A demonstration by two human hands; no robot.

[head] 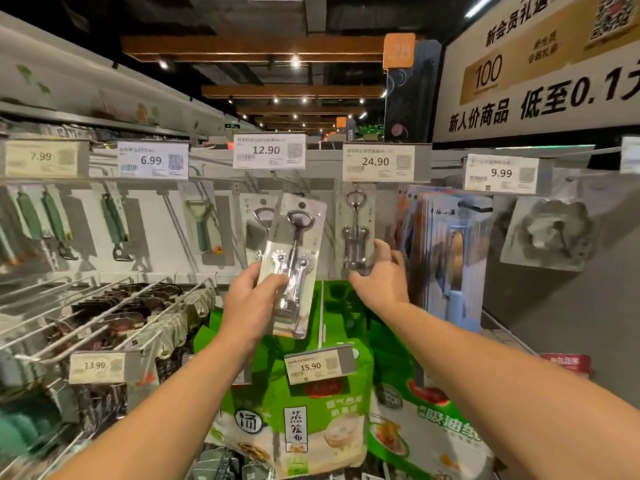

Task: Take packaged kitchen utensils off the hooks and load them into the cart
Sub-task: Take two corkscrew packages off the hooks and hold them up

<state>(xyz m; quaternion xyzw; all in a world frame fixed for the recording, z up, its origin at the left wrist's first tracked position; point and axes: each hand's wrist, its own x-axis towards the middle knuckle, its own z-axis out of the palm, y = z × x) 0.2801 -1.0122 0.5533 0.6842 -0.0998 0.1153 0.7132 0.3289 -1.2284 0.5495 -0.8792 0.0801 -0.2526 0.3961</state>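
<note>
My left hand (254, 299) grips a clear blister pack with a metal wing corkscrew (294, 258), tilted and held in front of the display. A second packaged corkscrew (355, 233) hangs on its hook under the 24.90 price tag (377, 162). My right hand (381, 275) reaches up to that pack's lower edge, fingers spread and relaxed around its bottom, not plainly gripping it. Another pack with a bottle opener (258, 223) hangs behind the held one. The cart is not in view.
Green-handled peelers (116, 225) and knives hang to the left. Blue boxed goods (450, 258) crowd the hooks at right, with a grey packaged item (550, 233) beyond. Green bags (311, 410) fill the lower hooks below my arms. Long wire hooks (104, 317) jut out lower left.
</note>
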